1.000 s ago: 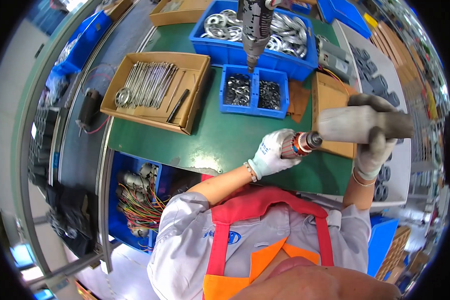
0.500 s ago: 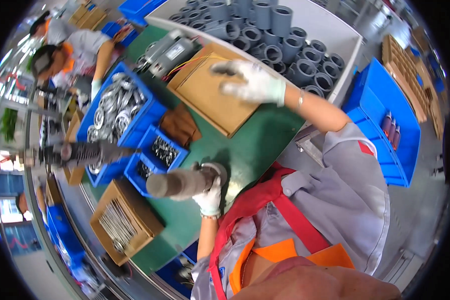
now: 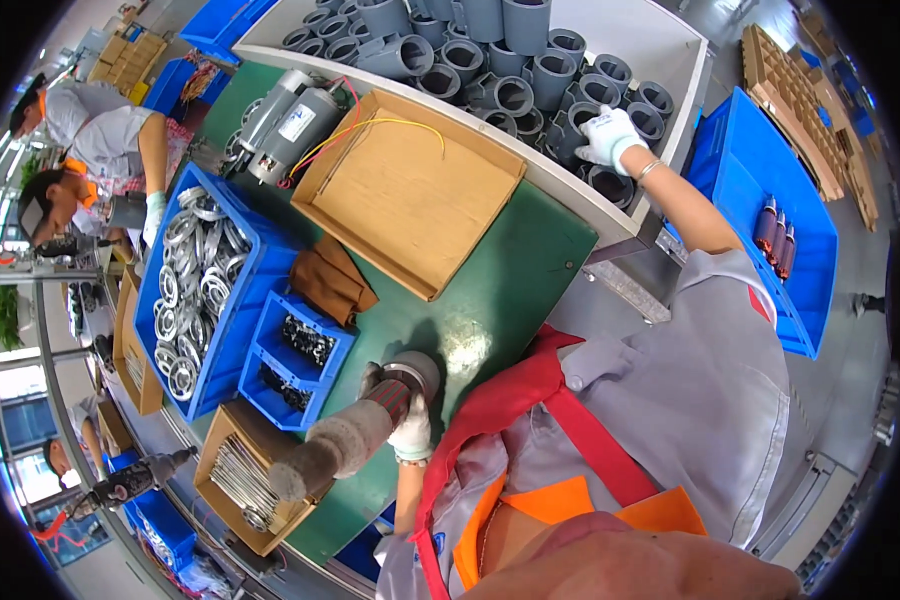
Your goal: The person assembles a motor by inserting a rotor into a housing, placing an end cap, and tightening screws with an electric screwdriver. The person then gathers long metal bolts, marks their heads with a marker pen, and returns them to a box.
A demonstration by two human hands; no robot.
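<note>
My left hand, in a white glove, is closed around the lower part of an upright cylindrical piece. That piece has a worn grey upper end, a reddish striped band lower down and a wide grey ring at its foot on the green tabletop. My gloved right hand is at the near right end of a white bin heaped with grey tube-shaped housings. Its fingers are bent over the rim of one grey housing; the fingertips are partly hidden.
A cardboard tray holds a yellow wire, beside grey motors. Blue bins hold metal rings and small black parts. Rods fill a carton. A power tool hangs left. Two people work at the far left.
My right hand has moved from over the cardboard tray to the housings in the white bin. The hanging tool has swung away, and the whole view has shifted slightly.
</note>
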